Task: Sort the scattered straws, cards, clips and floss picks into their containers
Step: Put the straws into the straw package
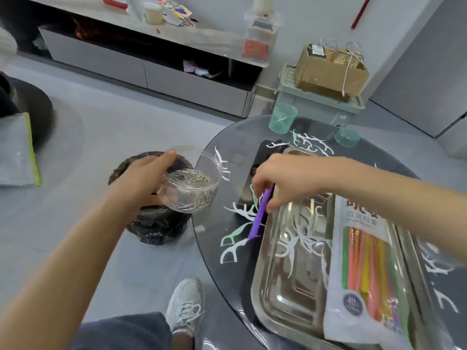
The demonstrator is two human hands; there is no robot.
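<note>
Head view, single frame.

Right hand: thumb and fingertips pinch the upper end of a purple straw. The straw is opaque, plain and straight. It slopes down from the fingers, along the left rim of the steel tray.

Left hand: fingers curl round the wall of a clear round container, thumb over its rim. It is held off the edge of the glass table, slightly tilted. A tangled heap of silver paper clips lies inside.

Floss picks: white picks and a pale green one lie on the glass below the right fingertips. More white ones lie in the tray just right of them, and a cluster lies beyond the knuckles. A green sliver shows just left of the fingertips; cannot tell whether it is held.

Straw bag: lies on the tray under the right forearm, with a clear window over orange, yellow, pink and green straws. A dark round badge reads "40"; the characters at the top are too blurred to read.

A translucent green cup stands well beyond the fingers, a pick inside, with its lid to the right.
</note>
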